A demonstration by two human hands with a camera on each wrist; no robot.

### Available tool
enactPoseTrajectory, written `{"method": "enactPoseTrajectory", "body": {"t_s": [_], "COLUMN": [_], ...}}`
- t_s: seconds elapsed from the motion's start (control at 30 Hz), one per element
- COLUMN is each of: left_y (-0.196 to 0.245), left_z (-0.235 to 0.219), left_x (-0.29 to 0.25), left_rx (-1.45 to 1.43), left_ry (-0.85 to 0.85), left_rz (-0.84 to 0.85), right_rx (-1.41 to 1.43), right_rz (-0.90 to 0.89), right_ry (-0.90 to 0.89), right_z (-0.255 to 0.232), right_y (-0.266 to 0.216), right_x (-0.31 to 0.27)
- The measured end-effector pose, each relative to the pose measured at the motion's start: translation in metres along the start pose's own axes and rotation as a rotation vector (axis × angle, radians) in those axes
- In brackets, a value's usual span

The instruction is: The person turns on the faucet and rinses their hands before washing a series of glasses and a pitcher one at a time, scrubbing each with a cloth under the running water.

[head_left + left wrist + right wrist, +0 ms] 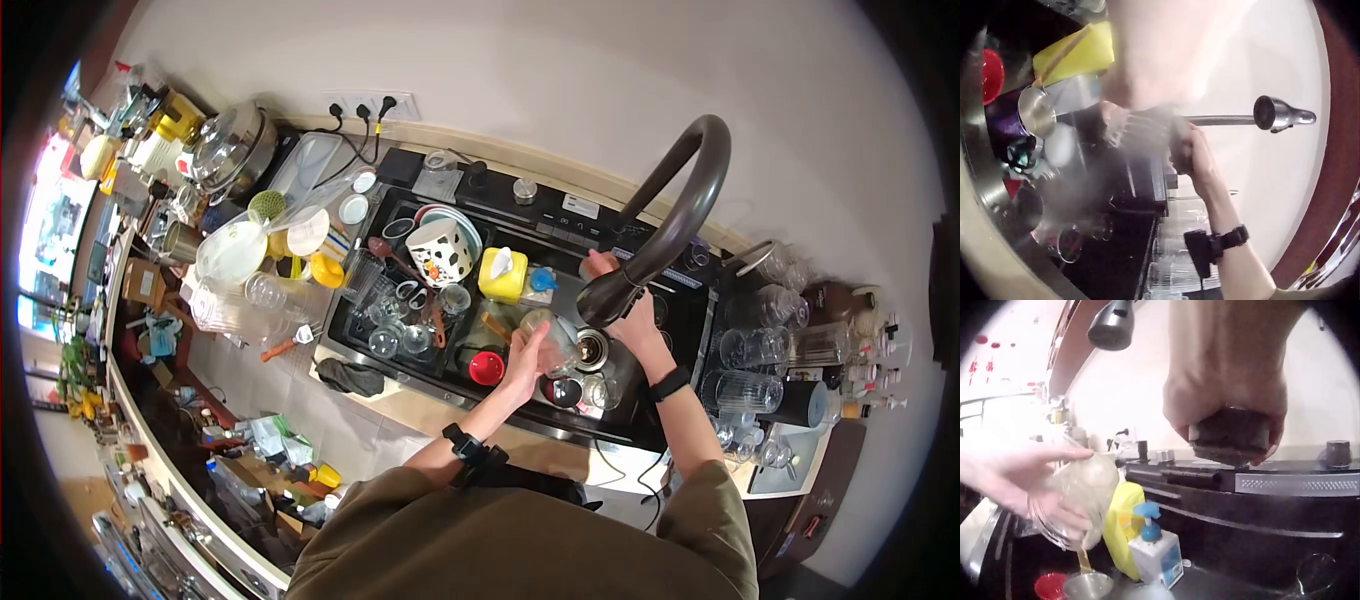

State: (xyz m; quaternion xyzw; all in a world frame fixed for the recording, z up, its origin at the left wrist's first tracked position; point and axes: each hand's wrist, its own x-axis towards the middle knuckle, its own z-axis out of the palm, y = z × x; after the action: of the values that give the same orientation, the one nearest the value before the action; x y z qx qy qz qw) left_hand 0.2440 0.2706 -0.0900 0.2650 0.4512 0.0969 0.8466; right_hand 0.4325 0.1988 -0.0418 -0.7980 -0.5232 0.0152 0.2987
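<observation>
My left hand [528, 365] holds a clear glass [1075, 500], thumb and fingers round its side, tilted over the sink. In the right wrist view my right hand [1225, 384] grips a dark sponge [1232, 434] between thumb and fingers, apart from the glass. In the head view the tap's spray head [605, 300] covers part of that hand. Below the glass are a metal cup [1088, 585] and a red cup [487, 368]. A white pump bottle [1157, 553] with a blue top stands beside a yellow container [500, 280]. The glass is blurred in the left wrist view.
The black tap [690, 190] arches over the sink. A cow-patterned cup [438, 248], several glasses and utensils crowd the left basin. Rows of glasses [752, 348] stand on the right counter. Bowls and plastic containers [265, 290] fill the left counter.
</observation>
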Motion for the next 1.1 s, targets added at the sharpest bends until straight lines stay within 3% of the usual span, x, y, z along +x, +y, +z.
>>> {"method": "enactPoseTrajectory", "body": {"t_s": [0.07,0.1,0.17,0.2,0.23,0.3,0.33,0.5,0.67,1.1], "left_y": [0.003,0.004,0.001,0.004,0.007,0.013,0.014,0.023,0.023,0.012], "left_z": [-0.006,-0.01,-0.018,-0.018,-0.018,-0.016,-0.014,0.004,0.016,0.009], "left_x": [-0.002,-0.003,0.004,0.002,0.001,-0.001,0.0,0.007,0.009,0.014], "left_rx": [-0.256,-0.382,-0.511,-0.561,-0.612,-0.584,-0.588,-0.58,-0.593,-0.593], "left_ry": [-0.176,-0.264,-0.312,-0.319,-0.325,-0.279,-0.266,-0.178,-0.202,-0.223], "left_rz": [-0.125,-0.187,-0.263,-0.273,-0.285,-0.271,-0.267,-0.309,-0.301,-0.302], "right_rx": [0.024,0.038,0.068,-0.095,-0.025,0.111,0.04,0.009,0.066,-0.158], "right_rz": [-0.136,-0.109,-0.049,-0.102,-0.058,0.035,0.08,0.043,0.011,0.03], "right_ry": [-0.14,-0.192,-0.301,-0.274,-0.298,-0.344,-0.386,-0.39,-0.342,-0.297], "right_z": [0.003,0.01,0.041,0.053,0.059,0.057,0.049,0.055,0.069,0.04], "right_y": [0.001,0.006,0.036,0.038,0.042,0.04,0.029,0.038,0.059,0.023], "right_x": [0.005,0.01,0.019,0.025,0.025,0.024,0.027,0.025,0.02,0.021]}}
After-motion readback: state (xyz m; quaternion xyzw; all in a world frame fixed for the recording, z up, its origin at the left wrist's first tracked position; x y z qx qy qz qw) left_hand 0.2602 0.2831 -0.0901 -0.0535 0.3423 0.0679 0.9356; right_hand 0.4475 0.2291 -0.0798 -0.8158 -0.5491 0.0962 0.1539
